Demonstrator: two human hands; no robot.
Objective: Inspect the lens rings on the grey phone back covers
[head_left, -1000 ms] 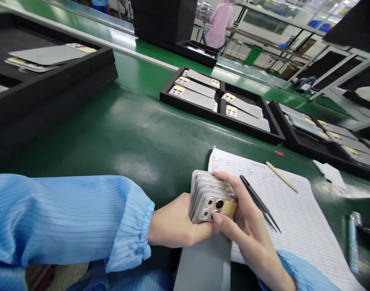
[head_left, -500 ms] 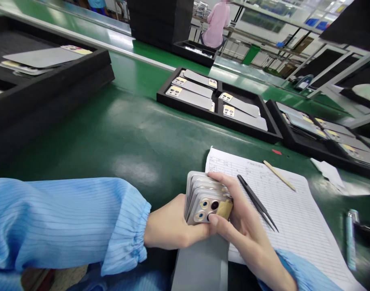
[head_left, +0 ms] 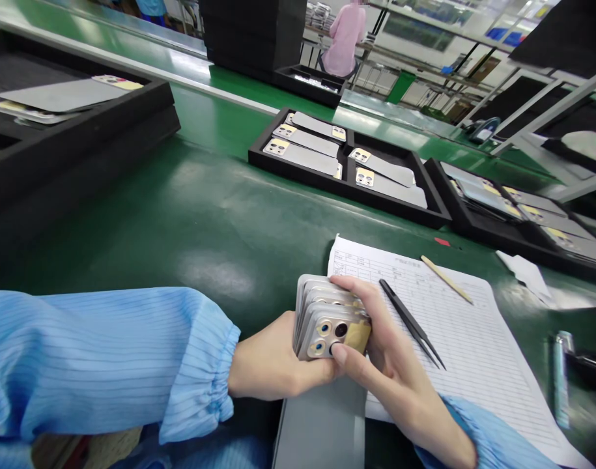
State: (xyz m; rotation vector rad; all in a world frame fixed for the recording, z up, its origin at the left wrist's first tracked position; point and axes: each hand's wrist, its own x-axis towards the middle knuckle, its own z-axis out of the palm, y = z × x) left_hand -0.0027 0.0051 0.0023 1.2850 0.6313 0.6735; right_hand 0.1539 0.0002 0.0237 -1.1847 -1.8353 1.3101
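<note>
A fanned stack of grey phone back covers (head_left: 322,420) is held between both hands, its camera cutouts facing me. My left hand (head_left: 273,365) is closed around the stack's left side, with the thumb across the front cover below the cutouts. On the right edge, my right hand (head_left: 395,365) grips the same stack, fingers over the top and thumb beside a lens hole. A yellowish film patch covers part of the front cover's camera area. The fingers behind the stack are hidden. Black tweezers (head_left: 410,322) lie on a printed form (head_left: 478,352) just right of my right hand.
A thin wooden stick (head_left: 447,280) rests on the form. Black trays with covers stand at the left (head_left: 146,111), back middle (head_left: 298,168) and right (head_left: 466,218). A pen (head_left: 561,384) lies at far right, near a torn white paper (head_left: 527,273). A person in pink (head_left: 344,39) sits far off.
The whole view has shifted slightly to the left. Both hands keep nearly the same grip on the stack of covers.
</note>
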